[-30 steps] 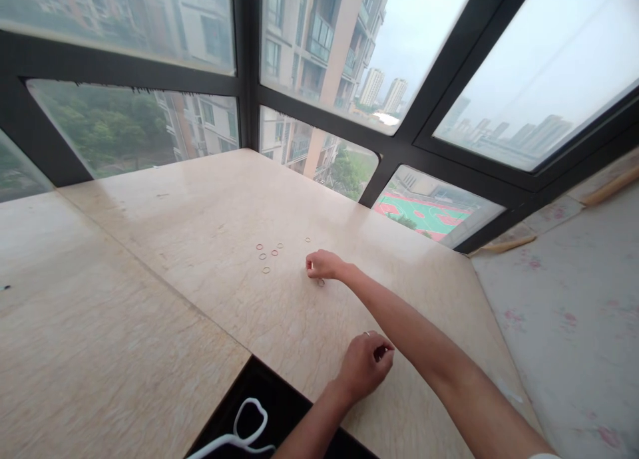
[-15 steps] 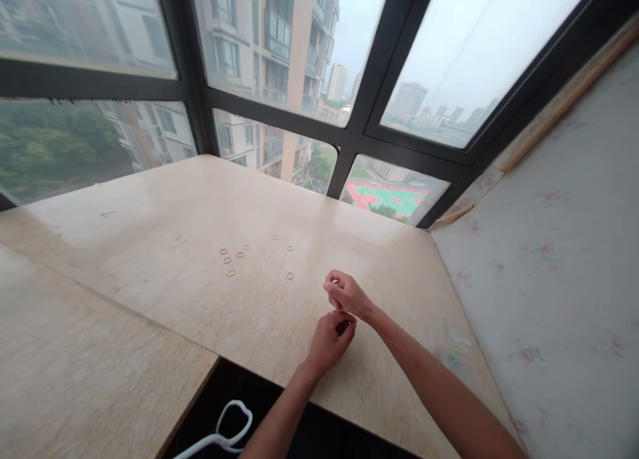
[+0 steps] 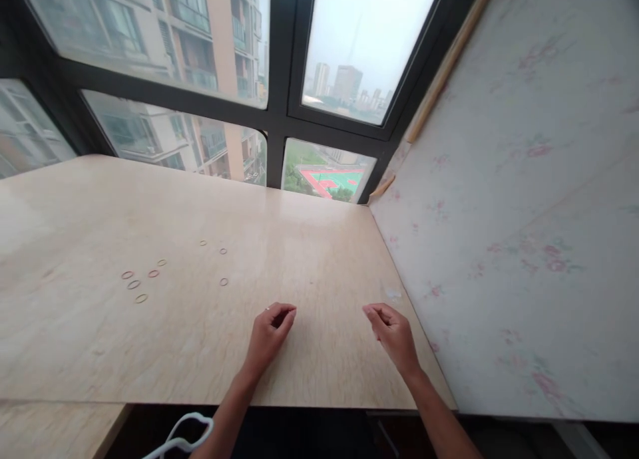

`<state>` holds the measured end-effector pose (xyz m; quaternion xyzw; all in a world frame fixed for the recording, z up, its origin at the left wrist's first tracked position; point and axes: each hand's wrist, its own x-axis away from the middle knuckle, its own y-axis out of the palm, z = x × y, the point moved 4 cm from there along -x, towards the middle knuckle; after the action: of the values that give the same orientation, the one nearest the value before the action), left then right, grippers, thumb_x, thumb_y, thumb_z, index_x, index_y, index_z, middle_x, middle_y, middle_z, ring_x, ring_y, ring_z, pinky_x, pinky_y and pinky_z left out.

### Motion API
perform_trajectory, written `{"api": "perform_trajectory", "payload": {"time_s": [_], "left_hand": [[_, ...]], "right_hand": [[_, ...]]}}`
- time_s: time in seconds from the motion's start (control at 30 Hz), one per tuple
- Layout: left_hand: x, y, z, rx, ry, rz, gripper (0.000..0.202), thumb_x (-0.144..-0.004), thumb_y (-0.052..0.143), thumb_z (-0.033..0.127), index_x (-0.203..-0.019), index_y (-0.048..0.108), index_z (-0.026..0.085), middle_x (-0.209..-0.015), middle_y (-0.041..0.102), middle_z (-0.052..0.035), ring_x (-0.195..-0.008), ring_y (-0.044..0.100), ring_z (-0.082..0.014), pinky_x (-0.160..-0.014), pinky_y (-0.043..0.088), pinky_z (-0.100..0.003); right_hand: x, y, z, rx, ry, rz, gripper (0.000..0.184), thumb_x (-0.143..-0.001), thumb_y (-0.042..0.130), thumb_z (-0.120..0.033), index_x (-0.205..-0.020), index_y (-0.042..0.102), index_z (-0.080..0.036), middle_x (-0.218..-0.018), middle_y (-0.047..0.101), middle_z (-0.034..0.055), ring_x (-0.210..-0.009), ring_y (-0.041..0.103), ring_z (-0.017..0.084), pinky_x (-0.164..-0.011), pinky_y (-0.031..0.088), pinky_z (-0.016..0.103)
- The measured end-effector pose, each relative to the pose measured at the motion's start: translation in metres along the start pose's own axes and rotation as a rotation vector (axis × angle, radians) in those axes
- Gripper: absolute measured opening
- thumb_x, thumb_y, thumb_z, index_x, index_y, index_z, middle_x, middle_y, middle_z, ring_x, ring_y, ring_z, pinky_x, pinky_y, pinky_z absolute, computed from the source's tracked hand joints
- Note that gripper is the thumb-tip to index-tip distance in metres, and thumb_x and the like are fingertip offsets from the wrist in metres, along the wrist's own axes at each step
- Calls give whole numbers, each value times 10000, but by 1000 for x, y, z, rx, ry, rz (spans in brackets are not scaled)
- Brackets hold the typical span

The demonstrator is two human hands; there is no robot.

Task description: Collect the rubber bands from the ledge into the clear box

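My left hand (image 3: 269, 336) rests on the beige stone sill (image 3: 324, 259) with its fingers curled into a pinch; what it holds, if anything, is hidden. My right hand (image 3: 393, 330) lies about a hand's width to its right, fingers also curled inward near the sill's right edge. Several small rubber bands lie loose on the sill to the left: a cluster (image 3: 134, 284) at far left, a single one (image 3: 224, 281) nearest my left hand, and two more (image 3: 223, 251) farther back.
Black-framed windows (image 3: 277, 123) run along the back of the sill. A flower-patterned wall (image 3: 499, 213) closes the right side. A white looped object (image 3: 182, 432) sits in the dark gap below the sill's front edge.
My right hand drew back from the rubber bands to meet my left hand, and the two hands have since moved apart. The view has swung to the right.
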<state>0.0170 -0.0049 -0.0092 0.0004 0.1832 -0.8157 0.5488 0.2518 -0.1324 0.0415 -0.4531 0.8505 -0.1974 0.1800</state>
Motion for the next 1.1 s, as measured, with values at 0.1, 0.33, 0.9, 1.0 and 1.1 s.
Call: {"api": "perform_trajectory", "payload": {"time_s": [0.1,0.33,0.9,1.0,1.1], "left_hand": [[0,0,-1,-17,-7,2,233,-819,541,373,-844,668,180,-821,681,-52,-747,639,-179,-675,515,-287],[0,1,2,-38,-35,-3,236,-812,554,379,-849,666,175,-846,685,-55,-772,647,-186,-690,527,-289],[0,-2,6,15,-133,-13,245,-788,575,392,-837,666,170,-786,677,-41,-691,622,-162,-559,510,-239],[-1,-16,2,16,-170,24,254,-783,574,396,-836,666,165,-764,669,-38,-638,599,-147,-498,480,-221],[-1,-45,-5,-60,-163,127,242,-774,578,381,-831,668,164,-774,675,-39,-655,603,-149,-543,482,-230]], "right_hand": [[9,-32,19,74,23,287,381,-822,541,-506,-868,648,-143,-507,404,-45,-463,395,104,-438,331,207],[15,-41,51,234,56,192,410,-810,545,-523,-919,687,-154,-464,371,-53,-441,385,112,-457,354,224],[52,-36,82,83,68,169,378,-807,548,-484,-913,697,-154,-775,687,67,-670,629,191,-631,508,263],[51,-39,83,88,115,163,434,-779,551,-541,-903,694,-151,-627,618,29,-537,556,163,-512,463,240],[52,-41,83,91,161,137,462,-776,528,-578,-870,682,-152,-494,490,-14,-456,479,143,-445,408,229]]}}
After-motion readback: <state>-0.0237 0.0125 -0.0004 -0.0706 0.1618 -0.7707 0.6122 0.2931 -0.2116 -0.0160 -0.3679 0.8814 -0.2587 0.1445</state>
